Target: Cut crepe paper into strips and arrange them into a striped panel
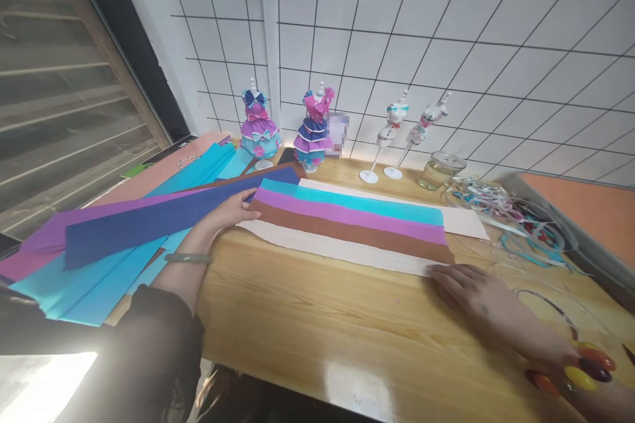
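Overlapping crepe paper strips lie across the table in stepped bands: a turquoise strip (357, 202), a purple strip (347, 215), a brown strip (342, 232) and a pale pinkish-white strip (337, 248) nearest me. Another pale strip (464, 222) shows behind them on the right. My left hand (237, 210) rests at the bands' left ends, thumb and fingers apart and touching the paper. At the near right corner, my right hand (469, 287) lies flat, its fingertips on or beside the pale strip's edge.
On the left, long blue (143, 228) and turquoise paper sheets (89, 277) are piled. Two dressed mini mannequins (259, 129) and two barer mannequins (389, 125) stand along the back. A glass jar (440, 170) and tangled ribbons (510, 211) are at the right.
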A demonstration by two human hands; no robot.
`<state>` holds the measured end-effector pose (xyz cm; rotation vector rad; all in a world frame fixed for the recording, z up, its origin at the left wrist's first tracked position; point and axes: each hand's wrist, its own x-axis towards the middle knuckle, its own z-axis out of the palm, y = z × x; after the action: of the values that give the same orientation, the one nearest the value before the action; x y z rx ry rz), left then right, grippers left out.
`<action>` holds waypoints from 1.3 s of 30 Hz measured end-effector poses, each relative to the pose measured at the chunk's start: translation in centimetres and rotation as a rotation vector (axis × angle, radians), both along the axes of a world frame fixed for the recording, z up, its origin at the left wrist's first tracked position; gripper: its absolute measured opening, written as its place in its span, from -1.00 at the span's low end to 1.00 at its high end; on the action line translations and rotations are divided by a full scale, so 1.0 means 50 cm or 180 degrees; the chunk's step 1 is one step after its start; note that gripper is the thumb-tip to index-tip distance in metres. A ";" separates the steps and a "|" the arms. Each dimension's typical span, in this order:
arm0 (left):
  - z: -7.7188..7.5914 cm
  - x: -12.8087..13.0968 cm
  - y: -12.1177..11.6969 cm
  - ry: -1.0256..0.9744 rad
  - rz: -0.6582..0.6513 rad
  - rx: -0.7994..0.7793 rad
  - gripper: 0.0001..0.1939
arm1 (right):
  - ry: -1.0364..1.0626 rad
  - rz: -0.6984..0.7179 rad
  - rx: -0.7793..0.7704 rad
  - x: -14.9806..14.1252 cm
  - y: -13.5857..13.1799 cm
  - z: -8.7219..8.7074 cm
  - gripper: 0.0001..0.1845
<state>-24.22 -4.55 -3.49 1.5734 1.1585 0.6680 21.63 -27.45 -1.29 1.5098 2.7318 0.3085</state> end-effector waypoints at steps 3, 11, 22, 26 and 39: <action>0.001 0.005 -0.006 0.0284 0.0127 0.0189 -0.03 | 0.0028 -0.0234 0.0161 0.002 -0.006 0.013 -0.62; 0.006 0.021 -0.026 0.0608 -0.0286 0.0292 -0.12 | 0.0099 -0.0534 -0.0055 0.037 -0.029 -0.020 -0.69; 0.021 0.114 -0.089 0.2409 -0.0305 0.2689 -0.35 | 0.0852 -0.1235 -0.0315 -0.070 -0.026 -0.027 -0.41; 0.003 0.164 -0.123 0.2299 -0.1580 0.2761 -0.31 | 0.0786 -0.0825 -0.0279 -0.157 -0.004 -0.049 -0.30; -0.014 0.177 -0.151 0.2436 -0.2138 0.2564 -0.27 | 0.0534 -0.1540 -0.0065 -0.108 -0.047 -0.115 -0.20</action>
<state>-15.36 -12.10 -4.17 2.8833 0.7715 0.0252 16.23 -29.78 -7.04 2.2013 2.3513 0.1477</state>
